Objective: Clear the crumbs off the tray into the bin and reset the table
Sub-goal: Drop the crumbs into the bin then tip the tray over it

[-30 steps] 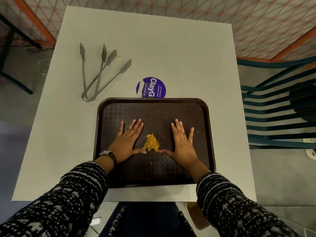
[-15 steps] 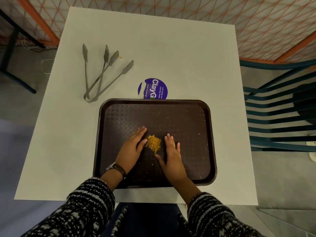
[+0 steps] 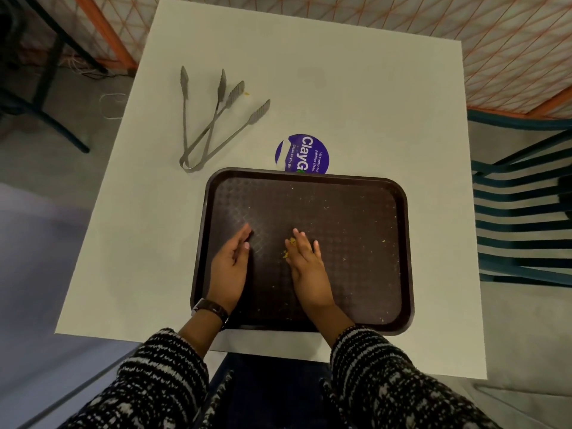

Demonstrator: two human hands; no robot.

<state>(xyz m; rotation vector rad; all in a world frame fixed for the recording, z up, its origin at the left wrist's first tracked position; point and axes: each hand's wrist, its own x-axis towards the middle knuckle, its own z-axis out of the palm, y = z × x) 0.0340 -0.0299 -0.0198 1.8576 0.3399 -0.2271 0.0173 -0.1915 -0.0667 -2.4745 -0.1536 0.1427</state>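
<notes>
Head view. A dark brown tray (image 3: 356, 243) lies flat on the near half of a white table (image 3: 356, 97), its near edge close to the table's near edge. Both hands rest on the tray's textured floor.

The left hand (image 3: 230, 264) lies over the tray's left side, turned on its edge with the palm facing right. Its fingers are together and gently curved, and nothing shows between them.

The right hand (image 3: 306, 267) lies palm down near the tray's centre, fingers extended forward and slightly spread. Orange-yellow crumbs (image 3: 288, 247) show at the left edge of this hand, by the index finger. Whether more of the pile lies beneath the palm cannot be determined, as the hand covers that area. Fine loose specks are scattered across the tray floor, mainly to the right of the right hand.

A wristwatch (image 3: 210, 306) with a dark strap sits on the left wrist. Both forearms wear black-and-white knitted sleeves (image 3: 387, 382).

Beyond the tray, a round purple sticker (image 3: 305, 151) lies on the table, its near part hidden by the tray's far rim. Two metal tongs (image 3: 213, 125) lie crossed on the table's far left, apart from the tray. A teal slatted chair (image 3: 523, 212) stands to the table's right.
</notes>
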